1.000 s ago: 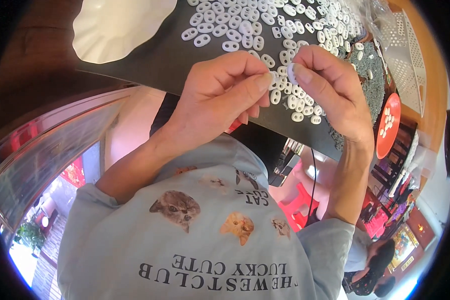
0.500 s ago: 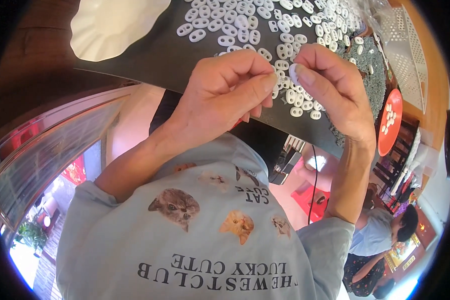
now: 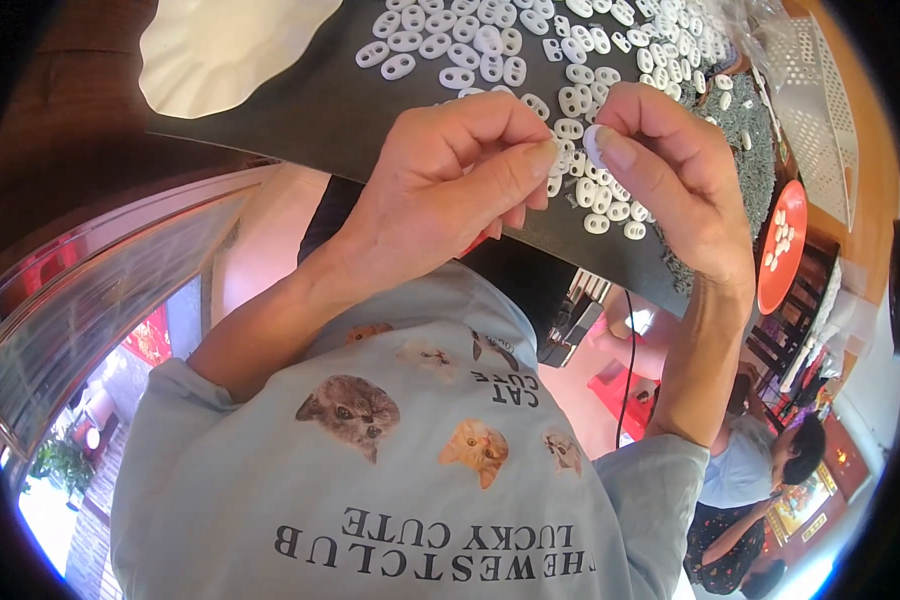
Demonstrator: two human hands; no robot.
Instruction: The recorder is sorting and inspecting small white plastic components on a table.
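My right hand pinches a white oval piece between thumb and forefinger, its rounded edge showing past the fingertips. Facing it, my left hand has thumb and forefinger pressed together, the other fingers curled below. Whatever may be in that pinch is too small or hidden to name. Both hands are raised over the near edge of a dark tabletop, a small gap between their fingertips. Behind and beneath them lie many loose white oval pieces with two holes, some partly covered by my hands.
A cream scalloped dish stands at the far left. To the right are a heap of small grey parts, a red plate bearing white pieces, and a white perforated basket. Two people are at the lower right.
Both hands keep nearly the same pose and pinch. The view has shifted very slightly, and a person at the lower right has moved a little.
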